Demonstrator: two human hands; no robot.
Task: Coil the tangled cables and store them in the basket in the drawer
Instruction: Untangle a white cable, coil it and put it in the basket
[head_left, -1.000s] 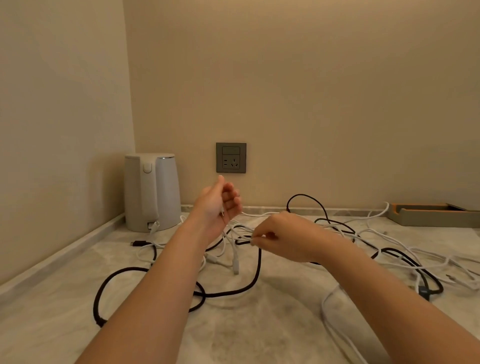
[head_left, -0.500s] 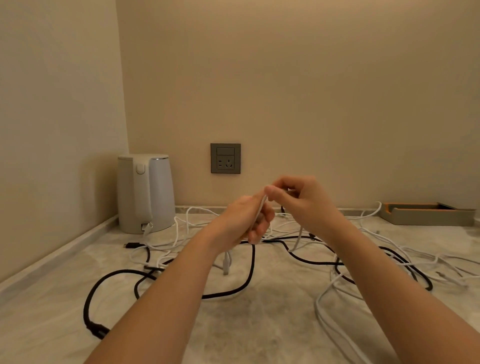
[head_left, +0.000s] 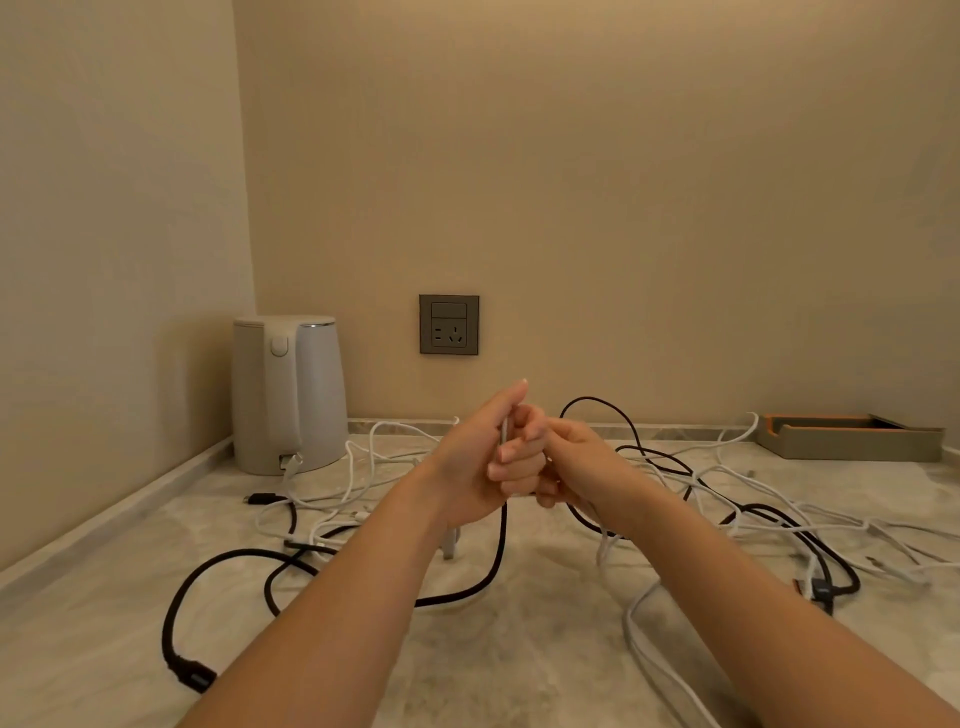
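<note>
A thick black cable (head_left: 234, 554) sprawled in loose loops over the surface's front-left part. White cables (head_left: 630, 623) and a thinner black cable (head_left: 589, 399) lay tangled from the back-left corner to the right edge, one white strand gripped in the left hand (head_left: 478, 467).

Single view, worn on the person's head, wide-angle lens. It faces forward and somewhat downward across the pale marbled stone tabletop (head_left: 519, 670) toward a beige wall corner. Both forearms enter from the bottom edge. The left hand (head_left: 470, 462) and right hand (head_left: 584, 462) meet near the lens at frame centre, gripping a thin white cable (head_left: 503, 434). Beyond the hands: grey wall socket (head_left: 449, 324). Left of them: white electric kettle (head_left: 288, 395). Far right: shallow grey-and-orange tray (head_left: 852, 439).
</note>
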